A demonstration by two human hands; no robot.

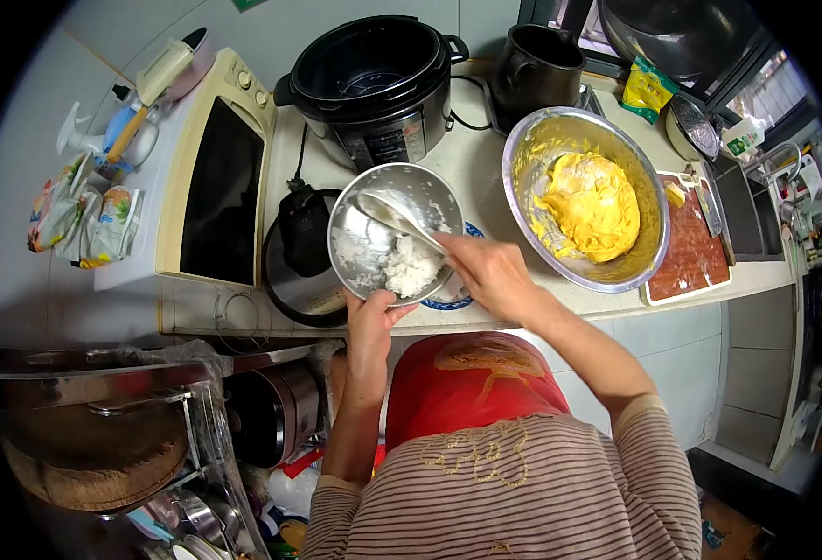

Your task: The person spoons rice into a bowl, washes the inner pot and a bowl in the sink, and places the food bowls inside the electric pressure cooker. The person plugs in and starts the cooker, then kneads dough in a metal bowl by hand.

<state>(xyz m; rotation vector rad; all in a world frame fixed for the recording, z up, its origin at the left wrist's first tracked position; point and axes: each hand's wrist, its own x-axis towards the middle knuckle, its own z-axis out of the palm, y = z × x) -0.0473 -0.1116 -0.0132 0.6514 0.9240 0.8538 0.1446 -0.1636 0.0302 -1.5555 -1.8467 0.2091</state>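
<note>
1. Currently clamping a white spoon (397, 215) between fingers of the right hand (490, 273), just right of the rice (413, 268).
2. Gripping the steel bowl (435, 193) by its near rim with fingers of the left hand (371, 322).
3. Facing yellow dough (593, 207), right.

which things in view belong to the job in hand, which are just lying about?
In the job:
- small steel bowl, in left hand
- white spoon, in right hand
- clumpy white food
- possibly yellow dough, untouched

Apparently lying about:
- microwave
- black cooker
- dark pitcher
- cutting board
</note>
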